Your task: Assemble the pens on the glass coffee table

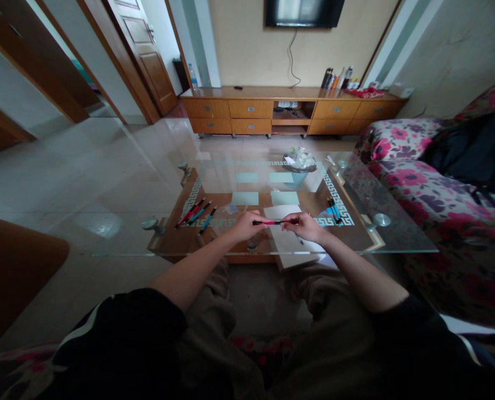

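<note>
Between my two hands a red and black pen (273, 223) is held level above the glass table (118, 244). My left hand (249, 225) is closed on its left end. My right hand (303, 226) pinches the right end, where the fingers partly hide it. To the left of my left hand lie several red, blue and black pens (195, 214) on the glass. Several blue and black pens (334, 211) lie in a bunch to the right of my right hand. A white sheet or box (291, 247) shows beneath my right hand.
A wastebasket (298, 176) with crumpled plastic stands beyond the table's far side. A floral sofa (430, 205) with a black bag (478, 147) is at the right. Along the far wall runs a wooden cabinet (251, 108) with bottles on top, below a television (303, 12).
</note>
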Available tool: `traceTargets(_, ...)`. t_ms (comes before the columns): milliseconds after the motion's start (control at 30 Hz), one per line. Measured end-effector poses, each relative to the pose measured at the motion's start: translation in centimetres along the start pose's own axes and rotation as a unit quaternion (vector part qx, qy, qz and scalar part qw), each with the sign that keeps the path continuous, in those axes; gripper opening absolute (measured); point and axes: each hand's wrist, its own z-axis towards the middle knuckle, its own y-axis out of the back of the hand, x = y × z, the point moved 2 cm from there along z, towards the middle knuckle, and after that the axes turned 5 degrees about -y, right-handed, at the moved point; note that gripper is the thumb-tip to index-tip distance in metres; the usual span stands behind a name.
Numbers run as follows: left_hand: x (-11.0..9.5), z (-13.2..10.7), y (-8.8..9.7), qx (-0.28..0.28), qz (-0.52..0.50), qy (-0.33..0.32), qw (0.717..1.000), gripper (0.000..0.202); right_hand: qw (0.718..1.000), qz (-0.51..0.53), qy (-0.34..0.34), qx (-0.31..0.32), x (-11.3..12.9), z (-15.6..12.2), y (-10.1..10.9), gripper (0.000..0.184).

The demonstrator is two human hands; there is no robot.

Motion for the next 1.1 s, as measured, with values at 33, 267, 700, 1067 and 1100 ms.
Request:
traceTargets(33,-0.01,-0.02,-0.04,-0.001,0.000,0.000,1.000,0.024,1.000,0.000,0.000,0.003,0.00,-0.01,-0.03,0.041)
traceTargets(267,-0.15,0.00,-0.24,-0.004,0.000,-0.008,1.000,0.023,0.999,-0.024,0.010,0.019,-0.29,-0.10,-0.07,0.043)
traceTargets(700,-0.69,0.04,-0.50,0.005,0.007,-0.013,1.000,0.022,0.997,-0.053,0.016,0.055,-0.60,-0.10,-0.10,0.047)
traceTargets(1067,-0.73,0.14,-0.80,0.024,-0.038,-0.014,0.999,0.026,0.997,-0.073,0.031,0.010,-0.50,0.27,-0.39,0.043)
traceTargets(1100,-0.74,0.16,-0.82,0.025,-0.034,-0.018,0.999,0.027,0.997,-0.072,0.037,0.006,-0.35,0.28,-0.43,0.043)
